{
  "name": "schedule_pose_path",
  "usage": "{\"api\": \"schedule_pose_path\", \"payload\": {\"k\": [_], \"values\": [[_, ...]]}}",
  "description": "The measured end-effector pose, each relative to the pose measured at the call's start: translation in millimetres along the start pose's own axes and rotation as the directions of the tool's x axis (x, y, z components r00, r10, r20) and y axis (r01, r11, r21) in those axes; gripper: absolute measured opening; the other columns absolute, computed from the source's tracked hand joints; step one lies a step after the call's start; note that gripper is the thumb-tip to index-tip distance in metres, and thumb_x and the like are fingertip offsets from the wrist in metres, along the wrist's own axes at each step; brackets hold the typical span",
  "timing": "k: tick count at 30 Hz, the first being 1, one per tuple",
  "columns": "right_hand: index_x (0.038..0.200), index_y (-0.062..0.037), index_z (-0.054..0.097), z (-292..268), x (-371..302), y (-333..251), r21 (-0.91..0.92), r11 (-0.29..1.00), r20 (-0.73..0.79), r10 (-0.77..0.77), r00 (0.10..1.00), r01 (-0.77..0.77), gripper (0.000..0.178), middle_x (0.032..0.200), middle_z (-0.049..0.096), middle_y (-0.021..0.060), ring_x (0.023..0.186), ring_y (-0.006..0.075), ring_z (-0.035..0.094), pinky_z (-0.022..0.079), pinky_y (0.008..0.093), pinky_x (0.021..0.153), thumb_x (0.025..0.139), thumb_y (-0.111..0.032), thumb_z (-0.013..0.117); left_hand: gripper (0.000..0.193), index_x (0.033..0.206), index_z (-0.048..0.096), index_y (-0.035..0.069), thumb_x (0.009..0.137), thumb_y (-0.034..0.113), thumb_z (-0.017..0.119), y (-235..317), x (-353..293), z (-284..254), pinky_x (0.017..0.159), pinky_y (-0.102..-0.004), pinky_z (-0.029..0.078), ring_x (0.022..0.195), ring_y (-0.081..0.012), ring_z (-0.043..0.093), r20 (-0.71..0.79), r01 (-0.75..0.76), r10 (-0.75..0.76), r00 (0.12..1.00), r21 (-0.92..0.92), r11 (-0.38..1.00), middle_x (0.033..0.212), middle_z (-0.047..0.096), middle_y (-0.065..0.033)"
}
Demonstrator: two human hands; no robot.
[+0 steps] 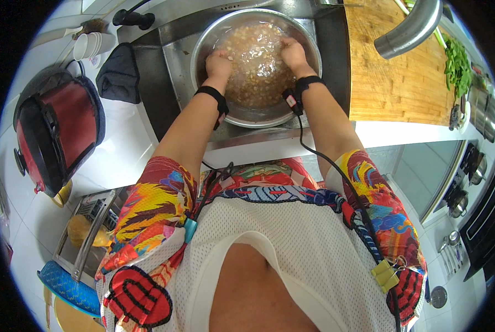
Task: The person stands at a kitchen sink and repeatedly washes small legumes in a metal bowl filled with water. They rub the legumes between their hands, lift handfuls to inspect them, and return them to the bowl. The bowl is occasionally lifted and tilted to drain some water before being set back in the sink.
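Observation:
A wide round metal basin (200,42) rests in the steel sink, holding cloudy brownish water with many small pale and tan pieces (258,61) that look like beans or kernels. Both my hands are inside its rim at the water. My left hand (220,65) is curled closed near the left wall. Across from it, my right hand (293,53) is likewise closed, knuckles up, at the upper right of the water. Whatever either hand's fingers hold is hidden by the hands and the murky water. A black band circles each wrist.
The steel sink (175,58) surrounds the basin. To its right lies a wooden cutting board (399,83) with leafy greens (457,63) at its edge, under a metal faucet (410,30). Left are a dark cloth (118,74), white cups (87,46) and a red-black cooker (65,130).

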State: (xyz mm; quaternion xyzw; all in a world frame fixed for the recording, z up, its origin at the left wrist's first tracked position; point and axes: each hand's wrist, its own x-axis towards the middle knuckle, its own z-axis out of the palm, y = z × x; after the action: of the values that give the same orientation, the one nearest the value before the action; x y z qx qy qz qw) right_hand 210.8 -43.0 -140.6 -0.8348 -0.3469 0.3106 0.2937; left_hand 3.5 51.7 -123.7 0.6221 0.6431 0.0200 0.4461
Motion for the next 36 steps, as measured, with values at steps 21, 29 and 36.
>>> {"api": "schedule_pose_path", "payload": {"k": [21, 29, 36], "values": [[0.116, 0.0012, 0.050, 85.1, -91.7, -31.2, 0.470, 0.776, 0.154, 0.397, 0.905, -0.421, 0.035, 0.085, 0.061, 0.0097, 0.072, 0.0141, 0.054, 0.043, 0.0273, 0.060, 0.090, -0.023, 0.052, 0.026, 0.093, 0.056, 0.003, 0.082, 0.025, 0.062, 18.8, -53.3, 54.0, 0.070, -0.0341, 0.046, 0.076, -0.0222, 0.056, 0.103, 0.314, -0.319, 0.942, -0.605, 0.732, 0.085, 0.060, -0.0092], [0.090, 0.0014, 0.057, 50.5, -81.7, -65.2, 0.391, 0.869, -0.023, 0.339, 0.941, -0.303, 0.031, 0.074, 0.060, 0.0155, 0.063, 0.0233, 0.053, 0.045, 0.0350, 0.065, 0.087, -0.030, 0.056, 0.035, 0.098, 0.055, -0.002, 0.082, 0.029, 0.064, 39.6, -45.9, 34.0, 0.067, -0.0323, 0.044, 0.074, -0.0194, 0.053, 0.002, 0.161, -0.183, 0.983, -0.483, 0.861, 0.088, 0.058, -0.0097], [0.102, -0.0002, 0.056, 35.8, -67.0, -63.7, 0.702, 0.586, 0.213, 0.370, 0.904, -0.405, 0.044, 0.082, 0.059, 0.0070, 0.071, 0.0150, 0.050, 0.043, 0.0297, 0.066, 0.088, -0.041, 0.052, 0.047, 0.105, 0.054, -0.004, 0.082, 0.037, 0.061, 55.1, -39.3, 22.8, 0.077, -0.0346, 0.042, 0.089, -0.0208, 0.053, 0.146, 0.258, -0.218, 0.965, -0.680, 0.687, 0.101, 0.059, -0.0111]]}}
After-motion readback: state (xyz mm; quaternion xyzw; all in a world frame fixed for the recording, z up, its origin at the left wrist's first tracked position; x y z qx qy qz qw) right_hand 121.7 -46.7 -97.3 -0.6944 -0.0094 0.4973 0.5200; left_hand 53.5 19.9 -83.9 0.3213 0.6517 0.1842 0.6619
